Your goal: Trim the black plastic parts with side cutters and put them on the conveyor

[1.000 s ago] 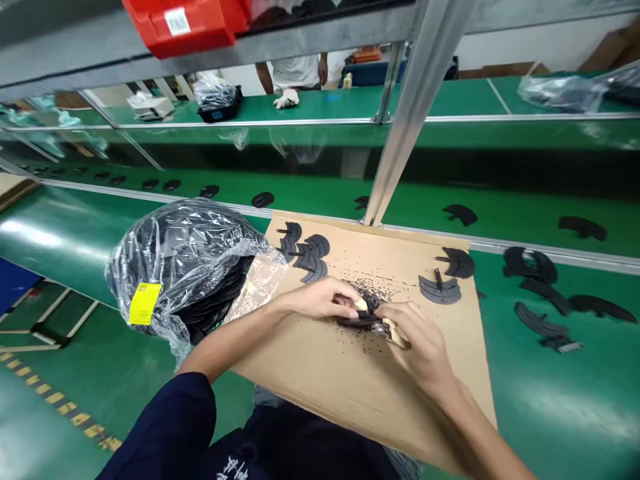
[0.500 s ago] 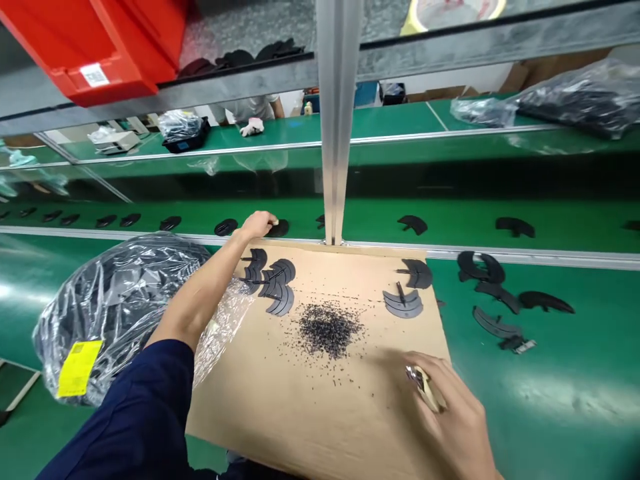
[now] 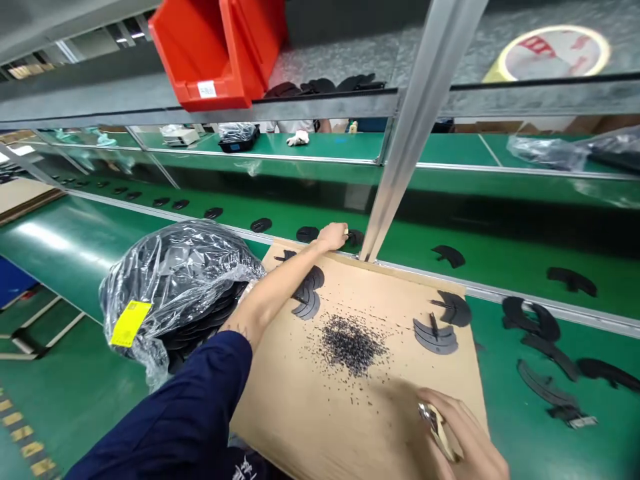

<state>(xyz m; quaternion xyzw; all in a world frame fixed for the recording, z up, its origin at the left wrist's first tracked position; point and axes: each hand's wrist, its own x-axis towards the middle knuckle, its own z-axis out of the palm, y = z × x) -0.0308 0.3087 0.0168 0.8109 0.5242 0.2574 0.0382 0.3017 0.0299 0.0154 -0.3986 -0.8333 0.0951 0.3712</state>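
My left hand (image 3: 332, 235) is stretched out to the far edge of the cardboard sheet (image 3: 320, 420), fingers curled, right beside a black curved part (image 3: 354, 237) on the green conveyor belt (image 3: 410, 240). Whether it grips the part is hidden. My right hand (image 3: 463, 437) rests at the near right corner of the cardboard, closed on a small tool with a tan handle and metal tip (image 3: 439, 427). A heap of black trimmings (image 3: 353, 343) lies in the cardboard's middle. Stacks of black curved parts lie to the left (image 3: 307, 300) and right (image 3: 440, 327).
A clear plastic bag of black parts (image 3: 175, 280) with a yellow label sits at left. More black parts (image 3: 545, 353) lie on the green table at right. A metal post (image 3: 400, 160) rises behind the cardboard. A red bin (image 3: 215, 50) stands on the overhead shelf. Another person stands across the far bench.
One second ago both hands worked a black part over the trimmings. My left hand then reached out to the conveyor belt and remains there; my right hand drew back with the tool.
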